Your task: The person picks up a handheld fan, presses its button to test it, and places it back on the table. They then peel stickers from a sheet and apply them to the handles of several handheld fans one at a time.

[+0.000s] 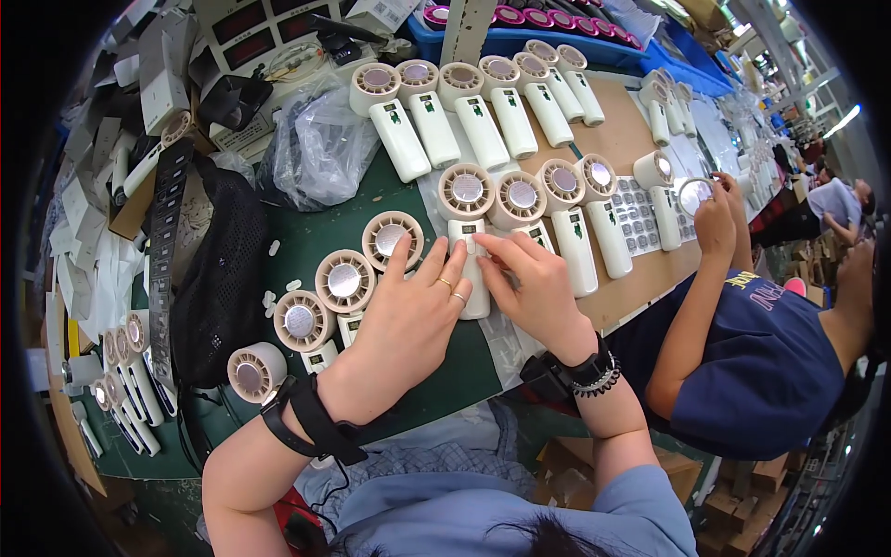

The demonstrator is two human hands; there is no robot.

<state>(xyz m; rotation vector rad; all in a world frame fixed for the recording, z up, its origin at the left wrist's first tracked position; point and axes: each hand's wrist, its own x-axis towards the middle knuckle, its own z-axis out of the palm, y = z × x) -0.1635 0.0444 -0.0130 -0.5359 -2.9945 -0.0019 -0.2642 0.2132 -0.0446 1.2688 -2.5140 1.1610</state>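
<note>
A handheld fan (475, 292) with a white handle and a round beige head with a silver centre lies in front of me. My right hand (531, 278) has its bent fingers and thumb on this fan's handle, just below the small dark window. Whether a tiny part is under those fingertips is hidden. From the other side my left hand (408, 306) reaches in, fingers spread, fingertips against the handle's left edge. Its index finger is by the head of another fan (392, 239). Partly beneath the left hand and wrist are more fans (345, 280).
Rows of similar fans (483, 130) cover the green mat's far side. A clear plastic bag (316, 148) and black mesh (218, 269) lie left. Small white pieces (269, 302) are scattered nearby. At right a co-worker's hands (719, 209) hold a round part beside a sheet of stickers (636, 223).
</note>
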